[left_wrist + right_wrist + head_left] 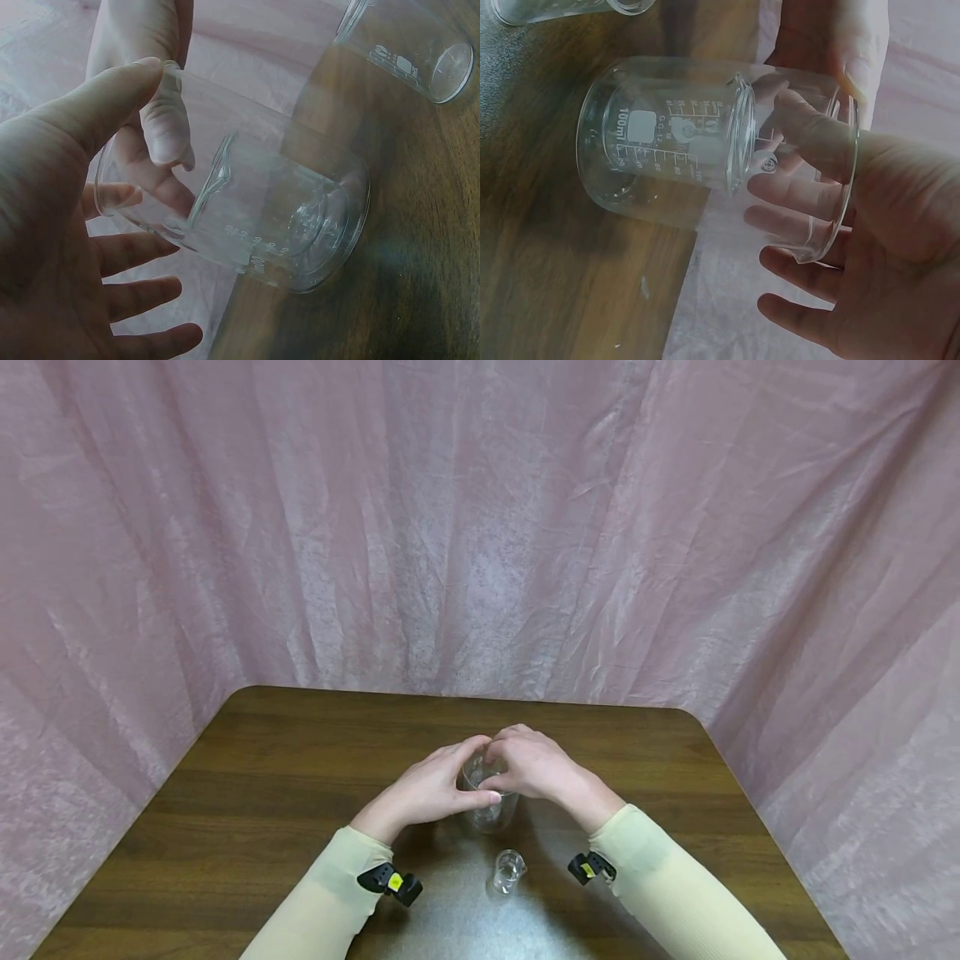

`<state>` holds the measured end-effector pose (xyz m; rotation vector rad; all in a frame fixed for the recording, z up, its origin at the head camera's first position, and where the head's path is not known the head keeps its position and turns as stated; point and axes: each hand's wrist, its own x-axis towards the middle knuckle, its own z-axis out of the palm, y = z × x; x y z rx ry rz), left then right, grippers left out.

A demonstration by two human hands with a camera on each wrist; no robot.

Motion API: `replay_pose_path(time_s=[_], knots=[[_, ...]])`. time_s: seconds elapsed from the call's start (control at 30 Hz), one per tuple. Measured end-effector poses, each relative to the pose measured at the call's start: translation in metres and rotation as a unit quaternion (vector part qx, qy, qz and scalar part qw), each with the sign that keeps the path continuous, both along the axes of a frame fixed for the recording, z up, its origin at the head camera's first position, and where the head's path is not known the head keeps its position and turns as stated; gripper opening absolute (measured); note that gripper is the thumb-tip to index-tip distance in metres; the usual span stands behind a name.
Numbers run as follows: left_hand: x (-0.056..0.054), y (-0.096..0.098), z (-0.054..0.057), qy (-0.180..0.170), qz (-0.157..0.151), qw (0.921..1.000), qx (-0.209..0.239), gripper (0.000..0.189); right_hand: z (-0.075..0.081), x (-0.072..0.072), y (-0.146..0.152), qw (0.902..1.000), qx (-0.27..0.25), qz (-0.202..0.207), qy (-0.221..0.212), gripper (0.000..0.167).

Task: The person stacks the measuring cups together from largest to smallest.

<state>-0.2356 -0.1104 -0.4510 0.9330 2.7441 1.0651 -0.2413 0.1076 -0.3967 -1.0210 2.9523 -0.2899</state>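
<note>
A large clear glass beaker [492, 820] stands on the table with a smaller 100 ml beaker [641, 126] nested inside it. My left hand [429, 791] holds the large beaker near its rim, thumb on the near side and index finger round the far side; its other fingers spread out in the left wrist view. From above, my right hand [538, 766] reaches over the rim, thumb and some fingers inside the large beaker. Those fingertips [761, 185] are close to the small beaker's rim, with the thumb apart from it.
Nearer to me stands a third, small glass beaker [509, 871], between the two forearms. The brown wooden table [300, 760] has rounded far corners, and a pink curtain [480, 527] hangs behind and at both sides.
</note>
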Motion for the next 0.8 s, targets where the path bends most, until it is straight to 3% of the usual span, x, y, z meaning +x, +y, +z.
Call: replay_pose_path(time_s=[0.4, 0.8], knots=[[0.002, 0.0, 0.001, -0.012, 0.009, 0.9998, -0.011, 0.091, 0.0, 0.006, 0.009, 0.9996, -0.023, -0.018, -0.006, 0.028], [0.003, 0.001, 0.003, -0.02, 0.012, 0.9996, -0.018, 0.095, -0.002, 0.012, 0.017, 0.998, -0.054, -0.033, -0.003, 0.037]])
